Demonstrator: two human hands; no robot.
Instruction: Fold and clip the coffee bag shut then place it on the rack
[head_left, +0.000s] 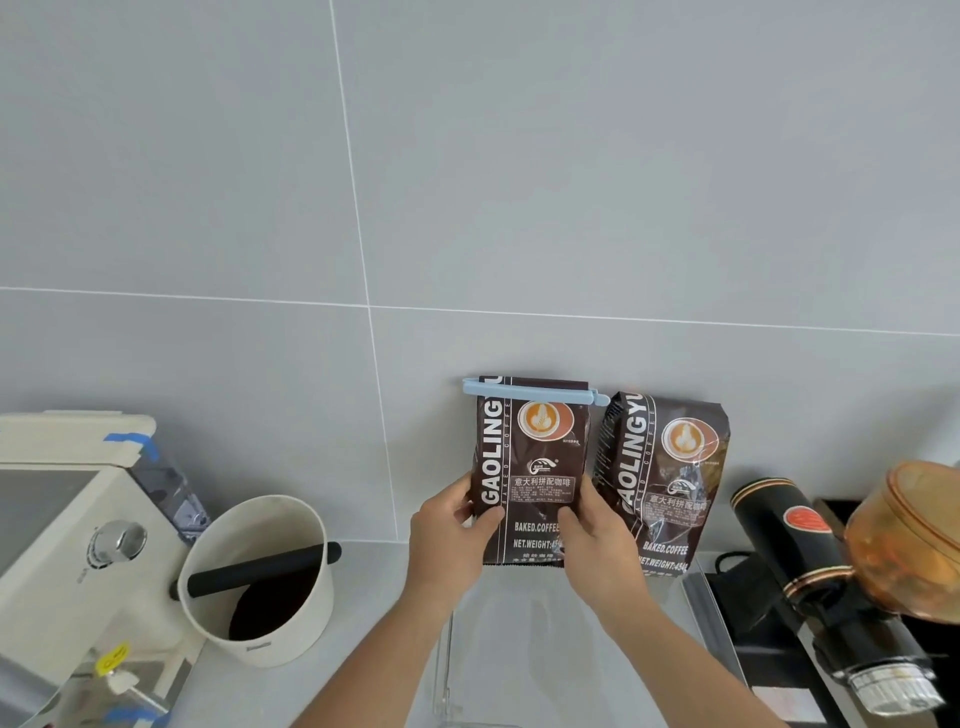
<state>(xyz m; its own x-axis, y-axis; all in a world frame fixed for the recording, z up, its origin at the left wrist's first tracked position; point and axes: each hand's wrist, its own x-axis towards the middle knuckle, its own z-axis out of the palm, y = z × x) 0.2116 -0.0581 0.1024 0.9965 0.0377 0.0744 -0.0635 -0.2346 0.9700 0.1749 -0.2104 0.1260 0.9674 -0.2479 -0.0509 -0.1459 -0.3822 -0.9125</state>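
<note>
A dark brown coffee bag (530, 457) stands upright against the grey tiled wall. Its folded top is held by a light blue clip (535, 391) that runs across it. My left hand (449, 540) grips the bag's lower left edge, thumb on the front. My right hand (597, 535) grips its lower right edge in the same way. The bag's bottom edge sits at the back of a clear acrylic rack (452, 670), whose front wall shows below my forearms. Whether the bag rests on it or is still lifted, I cannot tell.
A second, unclipped coffee bag (667, 478) stands just right of the first. A white knock box (260, 577) with a black bar sits at left, beside a cream espresso machine (62, 525). A black grinder (810, 571) with an amber hopper (914, 540) stands at right.
</note>
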